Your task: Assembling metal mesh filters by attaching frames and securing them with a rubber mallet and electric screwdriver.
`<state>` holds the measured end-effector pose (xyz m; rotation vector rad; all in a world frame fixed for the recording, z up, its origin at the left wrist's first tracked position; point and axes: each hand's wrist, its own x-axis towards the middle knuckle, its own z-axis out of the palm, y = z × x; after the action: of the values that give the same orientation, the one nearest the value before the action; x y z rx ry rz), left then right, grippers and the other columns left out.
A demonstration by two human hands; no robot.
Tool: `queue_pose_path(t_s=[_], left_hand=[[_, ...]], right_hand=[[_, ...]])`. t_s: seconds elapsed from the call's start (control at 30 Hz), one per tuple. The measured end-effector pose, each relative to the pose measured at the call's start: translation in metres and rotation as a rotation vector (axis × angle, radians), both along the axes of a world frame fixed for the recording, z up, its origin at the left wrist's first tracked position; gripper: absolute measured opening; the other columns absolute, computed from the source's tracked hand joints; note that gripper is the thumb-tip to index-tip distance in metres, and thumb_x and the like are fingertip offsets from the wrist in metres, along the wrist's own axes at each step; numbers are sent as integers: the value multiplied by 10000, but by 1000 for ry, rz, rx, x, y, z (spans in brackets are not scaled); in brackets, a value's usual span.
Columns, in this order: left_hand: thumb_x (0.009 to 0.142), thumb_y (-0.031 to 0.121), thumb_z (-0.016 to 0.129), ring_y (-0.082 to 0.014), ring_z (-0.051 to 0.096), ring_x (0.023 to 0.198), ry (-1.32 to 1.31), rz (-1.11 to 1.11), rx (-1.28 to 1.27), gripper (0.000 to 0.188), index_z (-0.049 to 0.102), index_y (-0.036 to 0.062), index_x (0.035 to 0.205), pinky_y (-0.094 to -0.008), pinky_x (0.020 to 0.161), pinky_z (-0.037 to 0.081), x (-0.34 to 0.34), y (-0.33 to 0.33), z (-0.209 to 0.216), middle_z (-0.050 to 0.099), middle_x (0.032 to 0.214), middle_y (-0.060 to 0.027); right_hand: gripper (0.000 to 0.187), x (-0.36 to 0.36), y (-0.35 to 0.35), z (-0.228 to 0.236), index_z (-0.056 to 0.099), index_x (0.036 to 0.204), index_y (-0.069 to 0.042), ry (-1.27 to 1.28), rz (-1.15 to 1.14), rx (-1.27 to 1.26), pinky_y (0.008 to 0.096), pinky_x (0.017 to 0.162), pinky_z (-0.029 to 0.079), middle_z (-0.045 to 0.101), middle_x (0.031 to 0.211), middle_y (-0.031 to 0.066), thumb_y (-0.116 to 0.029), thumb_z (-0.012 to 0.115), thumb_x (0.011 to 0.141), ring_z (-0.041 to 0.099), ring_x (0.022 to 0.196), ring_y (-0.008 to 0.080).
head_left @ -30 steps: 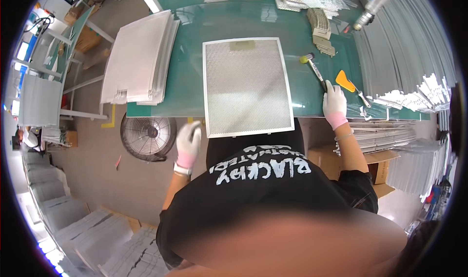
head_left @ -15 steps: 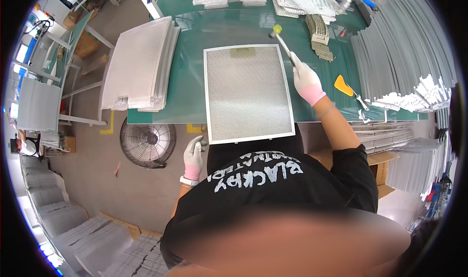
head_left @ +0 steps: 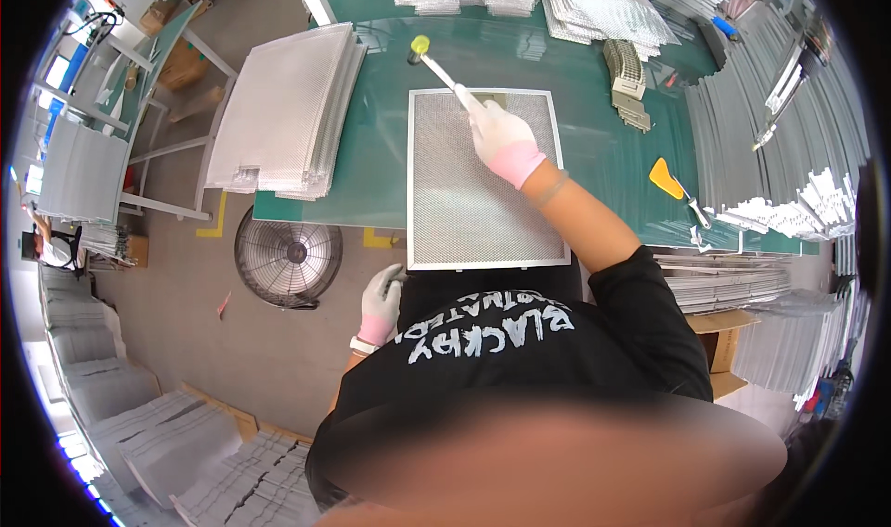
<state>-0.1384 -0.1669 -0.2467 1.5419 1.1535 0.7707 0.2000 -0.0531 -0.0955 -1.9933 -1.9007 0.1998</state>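
A rectangular mesh filter panel [head_left: 445, 184] in a silvery metal frame lies on the green tabletop [head_left: 371, 156], its near edge by my body. An olive tab at its far edge is partly covered by my right hand [head_left: 501, 137]. That gloved hand is closed round the handle of a small mallet [head_left: 437, 70], above the panel's far half. The mallet's head, yellow-green on one face and dark on the other, is off the panel's far left corner. My left hand [head_left: 381, 300], also gloved, is beside the near left corner, fingers loosely bent and apart, holding nothing.
Stacked mesh sheets [head_left: 283, 109] stand left on the table, with more mesh [head_left: 603, 7] at the back. To the right are olive clips [head_left: 626, 82], a yellow scraper [head_left: 665, 179] and a long row of frame strips [head_left: 770, 137]. A floor fan [head_left: 290, 258] stands lower left.
My right hand has swung left with the mallet, from right of the panel to above its far part. My left hand has shifted slightly, and the view has moved a little.
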Motion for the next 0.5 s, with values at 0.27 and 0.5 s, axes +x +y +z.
queue_pose_path(t_s=[0.27, 0.5], left_hand=[[759, 78, 657, -327, 516, 1208, 662, -213, 1096, 514, 573, 120, 1264, -463, 1028, 402, 58, 71, 90, 568, 1271, -121], [825, 136, 558, -200, 579, 1092, 697, -823, 1323, 292, 602, 154, 1113, -376, 1004, 440, 105, 136, 180, 601, 1144, -31]], right_hand=[[498, 37, -63, -7, 448, 1429, -118, 268, 12, 374, 428, 792, 515, 625, 1021, 188, -74, 509, 936, 625, 908, 379], [512, 82, -166, -2, 440, 1419, 35, 231, -133, 456, 292, 885, 499, 641, 1147, 161, 64, 472, 909, 647, 956, 198]])
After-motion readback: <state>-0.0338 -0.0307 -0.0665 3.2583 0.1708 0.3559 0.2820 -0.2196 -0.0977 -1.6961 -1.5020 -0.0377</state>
